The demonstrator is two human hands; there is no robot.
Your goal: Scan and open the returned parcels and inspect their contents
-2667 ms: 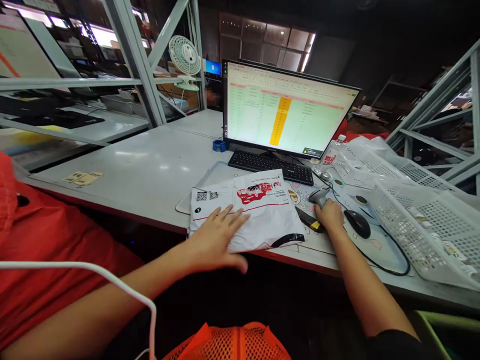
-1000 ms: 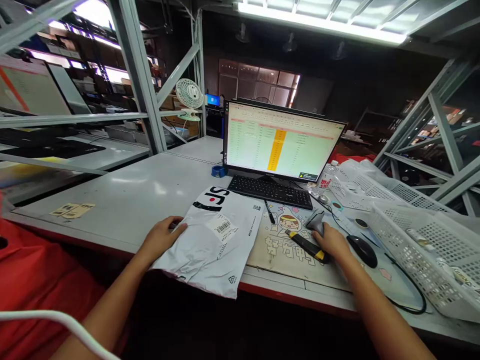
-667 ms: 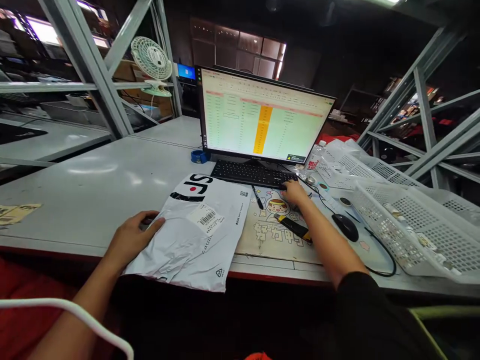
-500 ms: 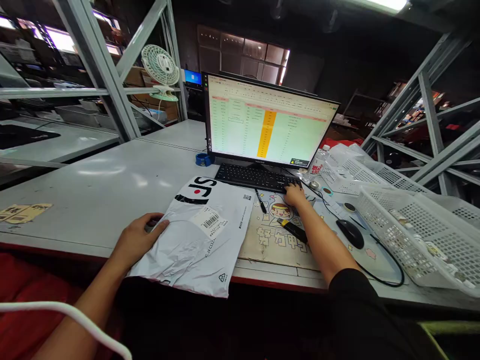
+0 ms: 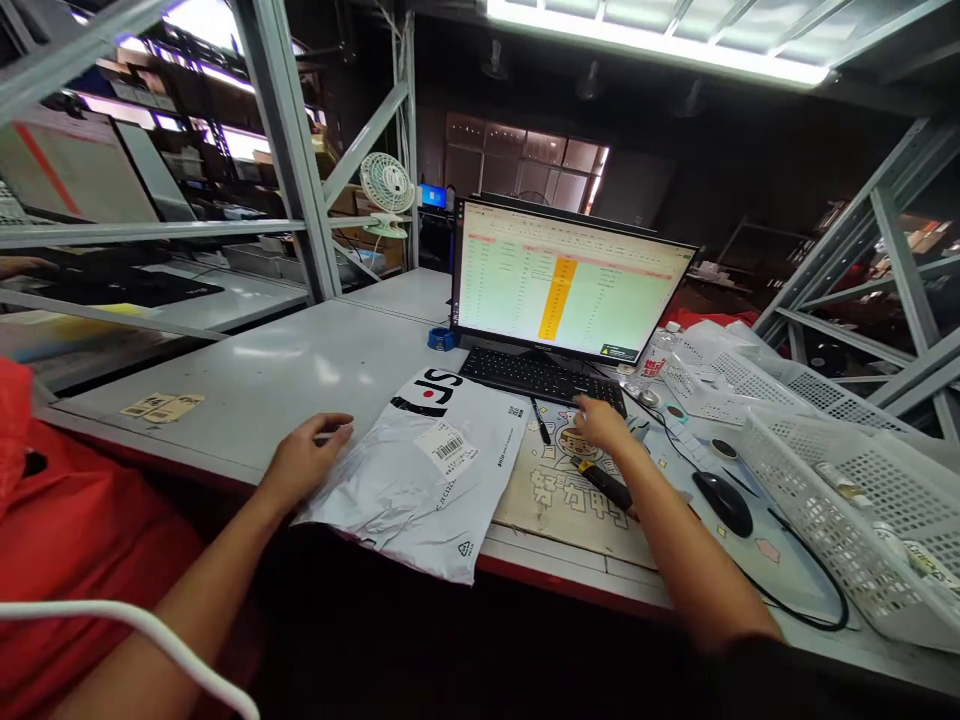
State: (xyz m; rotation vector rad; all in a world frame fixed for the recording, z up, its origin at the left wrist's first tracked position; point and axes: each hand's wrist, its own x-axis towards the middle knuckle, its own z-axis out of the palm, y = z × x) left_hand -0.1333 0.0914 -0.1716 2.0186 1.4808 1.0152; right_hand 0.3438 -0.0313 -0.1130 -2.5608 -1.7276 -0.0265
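A white plastic courier bag (image 5: 409, 500) with a black SF logo and a barcode label (image 5: 445, 448) lies flat, its near corner over the desk edge. My left hand (image 5: 309, 460) rests at the bag's left edge, fingers loosely stretched, not gripping it. At the near right side of the black keyboard (image 5: 517, 377), my right hand (image 5: 602, 427) has its index finger extended over the keys; its other fingers are partly hidden. Behind the keyboard stands a monitor (image 5: 502, 280) showing a spreadsheet. A black pen (image 5: 541, 422) and a yellow-and-black utility knife (image 5: 600, 483) lie near my right hand.
A cartoon desk mat (image 5: 517, 512) lies under the knife. To the right are a black mouse (image 5: 722, 503) with its cable and white perforated baskets (image 5: 795, 490) holding small items. A blue tape roll (image 5: 442, 340) sits left of the monitor. Metal frames (image 5: 289, 150) flank the desk.
The view has swung, so the desk items appear farther right. My right hand has drawn back slightly on the keyboard. My left hand stays by the bag's edge, its fingers a little straighter.
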